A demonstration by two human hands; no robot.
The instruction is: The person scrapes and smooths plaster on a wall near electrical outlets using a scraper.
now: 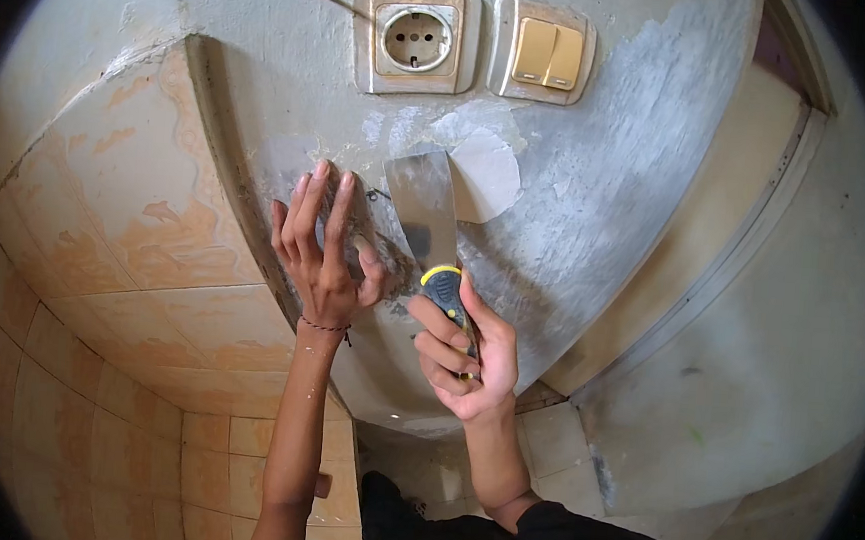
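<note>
My right hand (472,348) grips a putty knife (422,204) by its dark handle with yellow trim. The wide metal blade points up and lies against or close to the grey wall (598,191). Just right of the blade shows a pale, smooth, rounded patch (489,177) on the wall. My left hand (324,247) rests on the wall to the left of the blade, palm toward it and fingers spread upward. A thin cord circles that wrist. Rough, scraped plaster shows around the left fingers and below the blade.
Above the hands sit a wall socket (416,38) and a double light switch (546,54). A nail (326,0) sticks out beside the socket. Orange-patterned tiles (156,211) meet the wall on the left at a raised edge. A door frame (715,250) stands right.
</note>
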